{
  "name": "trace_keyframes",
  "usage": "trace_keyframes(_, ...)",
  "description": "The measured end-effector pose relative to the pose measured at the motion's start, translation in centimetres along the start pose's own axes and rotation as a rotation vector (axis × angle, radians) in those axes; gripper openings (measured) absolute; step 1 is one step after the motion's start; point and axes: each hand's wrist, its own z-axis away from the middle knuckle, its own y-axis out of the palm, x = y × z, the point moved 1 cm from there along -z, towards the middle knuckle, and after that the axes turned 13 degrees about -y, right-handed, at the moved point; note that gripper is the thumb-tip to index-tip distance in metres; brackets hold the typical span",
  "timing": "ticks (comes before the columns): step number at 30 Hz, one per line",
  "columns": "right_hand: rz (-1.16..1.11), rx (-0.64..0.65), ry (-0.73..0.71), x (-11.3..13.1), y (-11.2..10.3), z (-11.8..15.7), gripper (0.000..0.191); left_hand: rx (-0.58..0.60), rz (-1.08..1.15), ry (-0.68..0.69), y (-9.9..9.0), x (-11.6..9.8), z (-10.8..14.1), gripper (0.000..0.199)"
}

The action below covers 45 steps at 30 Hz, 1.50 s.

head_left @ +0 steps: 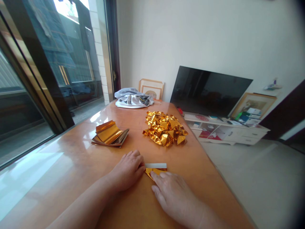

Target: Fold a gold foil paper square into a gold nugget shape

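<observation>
A small sheet of gold foil paper (156, 170), partly folded, lies on the table in front of me, with a pale strip along its far edge. At its left end my left hand (130, 168) is closed, the curled fingertips holding that edge down. My right hand (175, 192) rests over the near right part, fingers stretched out on the foil and thumb apart from them. Beyond my left hand sits a stack of gold foil sheets (108, 135), the top ones curling up. Farther right is a heap of folded gold foil pieces (165, 128).
The glossy wooden table (78, 171) runs away from me. At its far end lies a pile of grey and white cloth (132, 98) near leaning picture frames (152, 87). A television (209, 90) and a white cabinet (228, 130) stand beyond; a glass door (54, 63) is at left.
</observation>
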Motion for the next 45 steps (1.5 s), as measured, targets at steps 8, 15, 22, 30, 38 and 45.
trace_keyframes(8,0.003,0.007,0.006,0.2,-0.4,0.0,0.041,0.011,0.029,-0.005,0.1,0.2,0.0,0.015)
trace_keyframes(15,0.032,0.011,0.024,0.5,-0.5,0.1,0.036,0.058,0.109,-0.003,-0.3,0.5,0.0,0.021)
trace_keyframes(22,0.031,-0.002,0.027,0.5,-0.5,0.0,0.038,0.036,0.103,-0.028,-0.2,0.2,0.0,0.018)
trace_keyframes(30,0.036,-0.005,0.032,0.4,-0.3,-0.1,0.041,-0.010,0.045,-0.033,0.2,0.0,0.1,0.009)
trace_keyframes(38,0.009,-0.014,0.034,0.4,-0.5,-0.1,0.034,-0.074,0.083,0.134,-0.1,-2.3,1.2,0.019)
trace_keyframes(45,0.014,-0.009,0.028,0.4,-0.7,-0.1,0.036,0.042,0.173,0.180,0.7,-2.7,1.0,0.022)
